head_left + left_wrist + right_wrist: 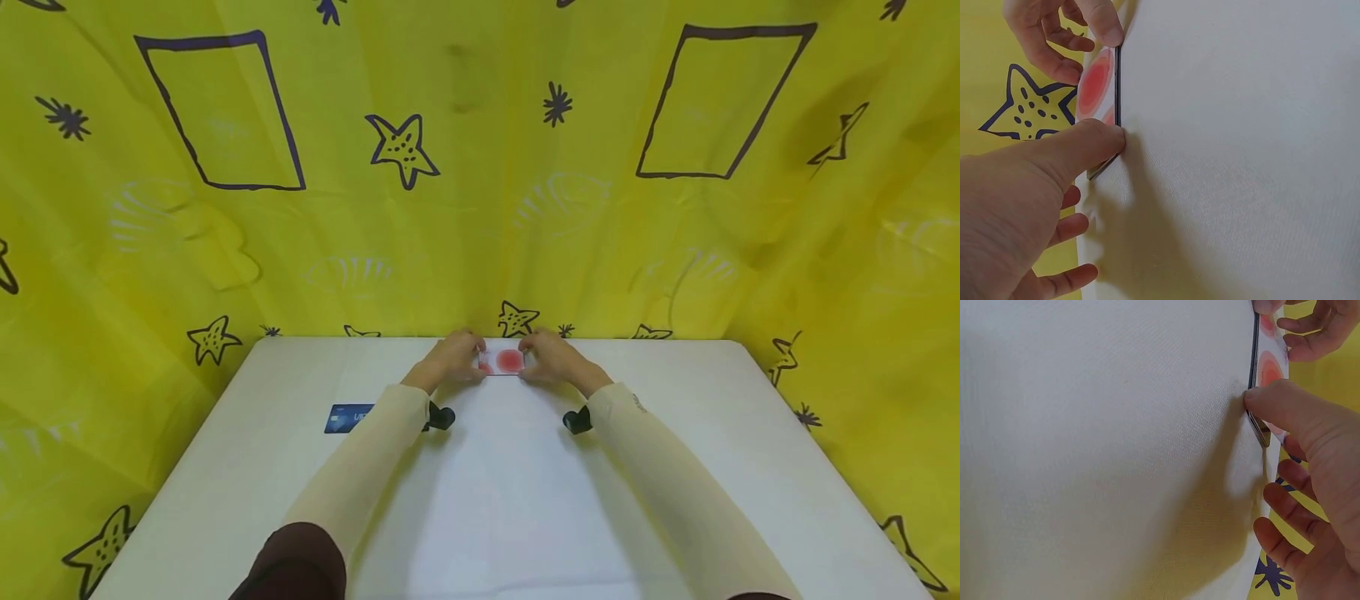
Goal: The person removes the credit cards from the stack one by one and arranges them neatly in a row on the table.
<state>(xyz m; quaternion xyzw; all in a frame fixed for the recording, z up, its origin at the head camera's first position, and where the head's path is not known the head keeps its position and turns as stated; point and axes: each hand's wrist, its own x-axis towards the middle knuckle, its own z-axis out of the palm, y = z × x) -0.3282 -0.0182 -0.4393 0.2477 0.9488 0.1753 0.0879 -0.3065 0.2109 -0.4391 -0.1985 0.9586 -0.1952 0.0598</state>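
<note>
A thin flat case (510, 360), white with red and pink circles on its face and a dark edge, is at the far side of the table. My left hand (452, 360) holds its left end, thumb (1107, 140) on the near edge. At the opposite end, my right hand (557, 358) grips the case in the same way, its thumb (1266, 403) on the near edge. The right hand's other fingers (1288, 503) are spread loosely past the table's edge. Both wrist views show the case edge-on, low over the white surface; its underside is hidden.
On the white table (510, 500) lies a blue bank card (347, 418), partly covered by the left sleeve (375, 467). A yellow curtain (480, 225) with drawn stars hangs right behind the table's far edge and along both sides.
</note>
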